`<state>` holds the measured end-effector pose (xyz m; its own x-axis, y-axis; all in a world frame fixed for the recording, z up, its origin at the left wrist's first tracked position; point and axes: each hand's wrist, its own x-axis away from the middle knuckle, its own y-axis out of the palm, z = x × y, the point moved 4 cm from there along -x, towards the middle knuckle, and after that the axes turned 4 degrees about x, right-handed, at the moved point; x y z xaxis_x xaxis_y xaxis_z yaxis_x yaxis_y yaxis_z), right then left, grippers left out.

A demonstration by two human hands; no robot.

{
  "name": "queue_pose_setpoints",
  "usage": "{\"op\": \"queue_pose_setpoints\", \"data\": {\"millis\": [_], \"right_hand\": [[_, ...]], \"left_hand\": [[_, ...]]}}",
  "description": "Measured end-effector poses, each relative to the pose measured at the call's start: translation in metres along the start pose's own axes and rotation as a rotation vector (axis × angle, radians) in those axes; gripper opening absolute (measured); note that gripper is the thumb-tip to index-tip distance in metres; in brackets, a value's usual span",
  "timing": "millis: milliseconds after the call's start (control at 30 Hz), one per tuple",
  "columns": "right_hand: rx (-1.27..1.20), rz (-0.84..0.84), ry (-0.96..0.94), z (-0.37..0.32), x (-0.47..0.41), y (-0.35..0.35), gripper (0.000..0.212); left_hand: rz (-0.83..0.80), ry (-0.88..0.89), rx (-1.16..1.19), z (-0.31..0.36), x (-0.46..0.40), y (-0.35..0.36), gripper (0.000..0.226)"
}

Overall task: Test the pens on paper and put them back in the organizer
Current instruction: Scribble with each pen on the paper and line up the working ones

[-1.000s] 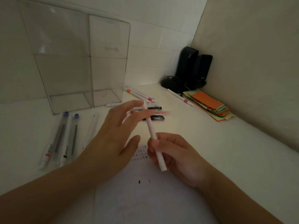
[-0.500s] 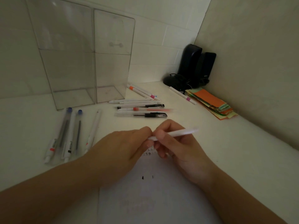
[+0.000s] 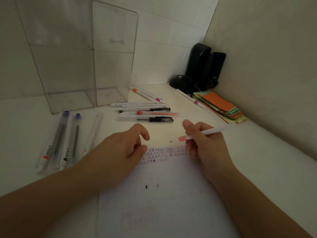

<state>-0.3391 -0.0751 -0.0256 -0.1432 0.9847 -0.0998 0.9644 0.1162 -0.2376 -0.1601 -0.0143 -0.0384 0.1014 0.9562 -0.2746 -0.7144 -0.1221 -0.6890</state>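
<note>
My right hand (image 3: pixel 204 145) grips a white pen (image 3: pixel 212 131) whose pink front end points left, just above the top of the white paper (image 3: pixel 171 203). That sheet carries rows of small black test marks. My left hand (image 3: pixel 123 150) hovers over the paper's top-left corner with its fingers curled in; anything inside them is hidden. The clear plastic organizer (image 3: pixel 77 57) stands at the back left with nothing visible in it. Several pens (image 3: pixel 145 112) lie in front of it, and three more pens (image 3: pixel 68 140) lie at the left.
One white pen with a pink band (image 3: pixel 190 98) lies near a stack of coloured paper slips (image 3: pixel 221 107) by the right wall. Two black speakers (image 3: pixel 205 66) with a cable fill the back corner.
My hands, joined at the pen's end half a second ago, have pulled apart. The left moved left and the pen's pink front end now shows. A second ago the pen stood nearly upright.
</note>
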Motion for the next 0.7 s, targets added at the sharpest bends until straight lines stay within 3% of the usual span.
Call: {"op": "queue_pose_setpoints", "data": {"millis": [167,333,700], "right_hand": [[0.011,-0.08,0.051,0.004,-0.001,0.005,0.009],[0.26,0.002,-0.027,0.007,-0.002,0.006,0.021],[0.346,-0.036,-0.086,0.008,-0.001,0.014,0.02]], "left_hand": [[-0.012,-0.007,-0.032,0.001,-0.002,0.0,0.014],[-0.008,-0.009,0.001,0.0,-0.003,-0.002,0.017],[0.005,0.03,0.009,-0.002,-0.002,-0.001,0.016]]}}
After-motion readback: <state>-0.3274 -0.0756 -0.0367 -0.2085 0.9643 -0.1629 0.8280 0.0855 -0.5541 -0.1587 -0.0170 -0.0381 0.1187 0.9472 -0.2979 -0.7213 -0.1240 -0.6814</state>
